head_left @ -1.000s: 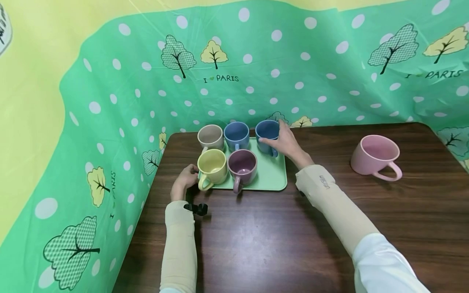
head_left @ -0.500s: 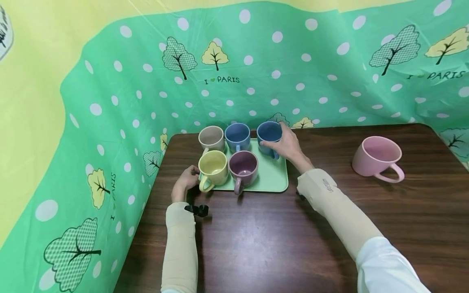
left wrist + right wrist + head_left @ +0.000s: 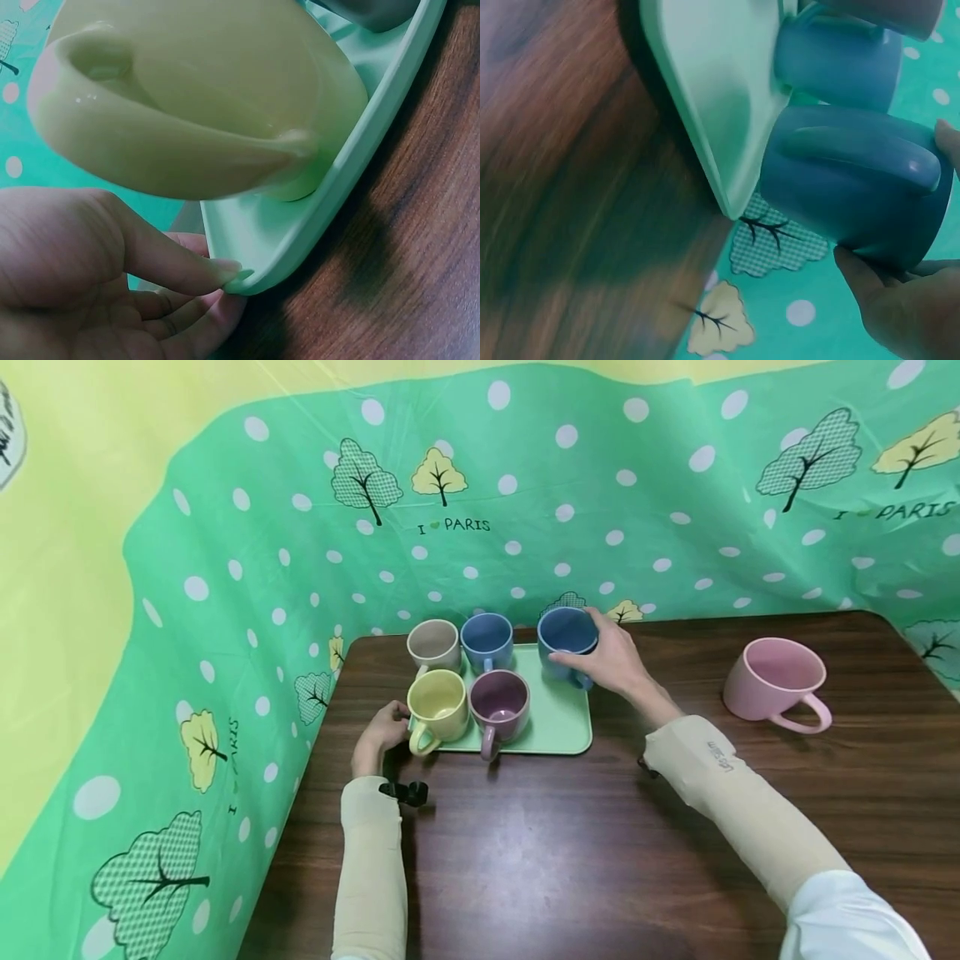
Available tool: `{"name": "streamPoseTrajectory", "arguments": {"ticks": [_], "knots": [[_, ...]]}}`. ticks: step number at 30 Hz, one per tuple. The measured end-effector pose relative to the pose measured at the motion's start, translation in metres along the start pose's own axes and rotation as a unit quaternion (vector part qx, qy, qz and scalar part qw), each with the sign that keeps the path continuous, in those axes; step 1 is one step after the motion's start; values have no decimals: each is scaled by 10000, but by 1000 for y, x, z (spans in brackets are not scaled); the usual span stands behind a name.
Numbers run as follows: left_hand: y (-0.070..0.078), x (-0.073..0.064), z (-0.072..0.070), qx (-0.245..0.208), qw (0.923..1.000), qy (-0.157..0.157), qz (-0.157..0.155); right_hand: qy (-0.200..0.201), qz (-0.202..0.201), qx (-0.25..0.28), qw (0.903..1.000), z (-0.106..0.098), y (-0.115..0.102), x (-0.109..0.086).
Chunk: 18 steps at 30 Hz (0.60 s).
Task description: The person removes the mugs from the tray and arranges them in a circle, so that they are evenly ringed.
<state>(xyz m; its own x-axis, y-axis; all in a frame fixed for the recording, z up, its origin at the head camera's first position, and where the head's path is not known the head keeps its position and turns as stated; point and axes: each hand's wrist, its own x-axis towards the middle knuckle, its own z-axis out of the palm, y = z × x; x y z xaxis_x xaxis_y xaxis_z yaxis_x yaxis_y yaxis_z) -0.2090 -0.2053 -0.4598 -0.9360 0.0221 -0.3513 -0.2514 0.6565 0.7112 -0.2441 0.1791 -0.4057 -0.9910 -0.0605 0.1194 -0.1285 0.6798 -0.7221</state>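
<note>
My left hand (image 3: 381,732) pinches the near left corner of the light green tray (image 3: 562,722). In the left wrist view the thumb (image 3: 176,259) presses its rim and the other fingers lie beside and under it. My right hand (image 3: 617,662) grips a dark blue mug (image 3: 564,628) by its rim and side, at the tray's far right corner. The mug looks slightly raised, its handle toward me. A yellow mug (image 3: 437,697), a purple mug (image 3: 498,702), a lighter blue mug (image 3: 487,639) and a grey-beige mug (image 3: 433,643) stand on the tray.
A pink mug (image 3: 776,677) stands on the dark wooden table (image 3: 525,843), well right of the tray, its handle pointing right and toward me. A green cloth (image 3: 525,560) printed with trees and dots hangs behind and left of the table.
My right hand and the dark blue mug have shifted right, and the mug looks a little larger and higher. The left hand and the other mugs stay in place.
</note>
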Motion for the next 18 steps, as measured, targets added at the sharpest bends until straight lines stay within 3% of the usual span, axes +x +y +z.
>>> {"name": "streamPoseTrajectory", "arguments": {"ticks": [9, 18], "knots": [[2, -1, 2, -237, 9996, -89, -105, 163, -96, -187, 9996, -30, 7, -25], [1, -1, 2, -106, 9999, -54, -92, 228, 67, -412, 9989, -59, 22, -58]]}}
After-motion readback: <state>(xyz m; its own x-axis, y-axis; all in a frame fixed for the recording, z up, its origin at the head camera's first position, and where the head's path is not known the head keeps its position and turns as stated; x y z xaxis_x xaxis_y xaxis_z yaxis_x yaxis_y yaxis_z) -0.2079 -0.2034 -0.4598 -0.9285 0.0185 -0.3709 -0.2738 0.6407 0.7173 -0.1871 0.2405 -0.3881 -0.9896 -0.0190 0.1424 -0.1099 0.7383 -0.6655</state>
